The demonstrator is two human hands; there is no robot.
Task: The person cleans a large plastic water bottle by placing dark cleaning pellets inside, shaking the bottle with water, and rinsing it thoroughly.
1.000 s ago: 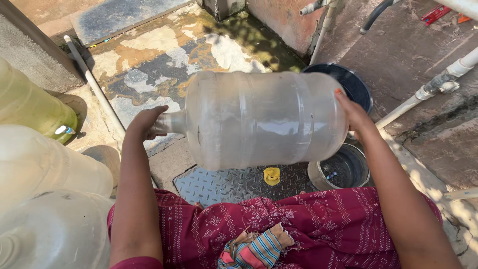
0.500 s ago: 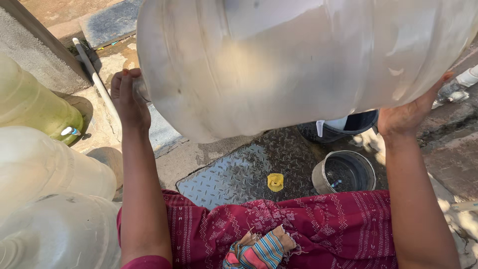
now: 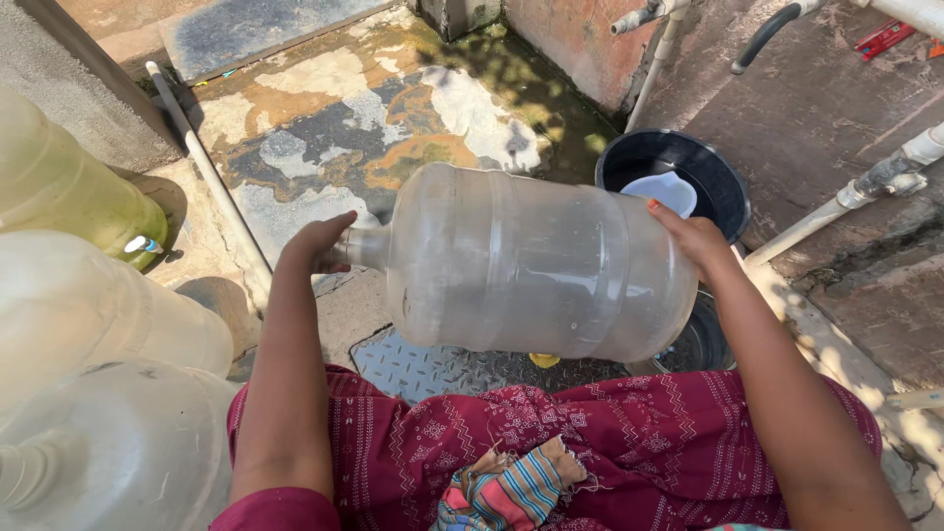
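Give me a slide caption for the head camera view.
Both hands, left hand at the neck, right hand at the base, hold a large clear jug sideways.

Black bucket (image 3: pixel 723 182), white pipe (image 3: pixel 202 167), yellow cap (image 3: pixel 544 360), metal tread plate (image 3: pixel 413 364).

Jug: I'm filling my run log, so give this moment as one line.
jug: sideways, lifted | left hand: on neck | right hand: on base | bucket: behind
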